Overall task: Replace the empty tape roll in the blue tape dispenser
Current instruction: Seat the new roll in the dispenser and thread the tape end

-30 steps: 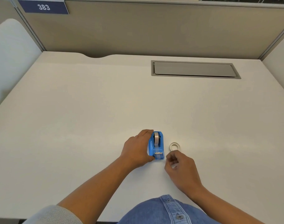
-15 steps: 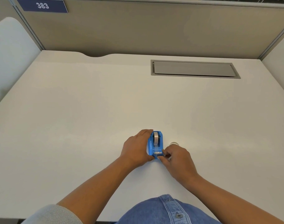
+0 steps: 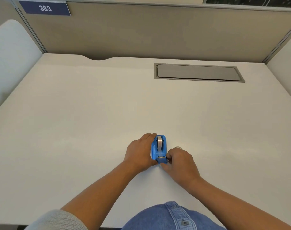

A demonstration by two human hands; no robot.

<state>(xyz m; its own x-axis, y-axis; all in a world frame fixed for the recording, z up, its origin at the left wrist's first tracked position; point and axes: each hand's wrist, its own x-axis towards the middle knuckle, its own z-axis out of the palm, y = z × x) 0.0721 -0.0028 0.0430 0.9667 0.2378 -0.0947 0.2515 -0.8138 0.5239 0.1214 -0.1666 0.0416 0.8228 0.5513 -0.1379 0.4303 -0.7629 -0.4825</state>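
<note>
Left hand (image 3: 139, 152) clamped on the left flank of the blue tape dispenser (image 3: 159, 149), near the desk (image 3: 75, 122) front edge. Right hand (image 3: 179, 163) pinching at the cutter end; contents not discernible. Likely light, rigid, prone to sliding: brace by the flanks. White ring (image 3: 178, 148) just right, mostly hidden. Nothing else obstructing.

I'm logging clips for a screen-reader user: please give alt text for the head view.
A person's left hand steadies a blue tape dispenser on a white desk, while the right hand pinches at its cutter end. A roll of tape sits in the dispenser; a gray hatch lies farther back.
</note>
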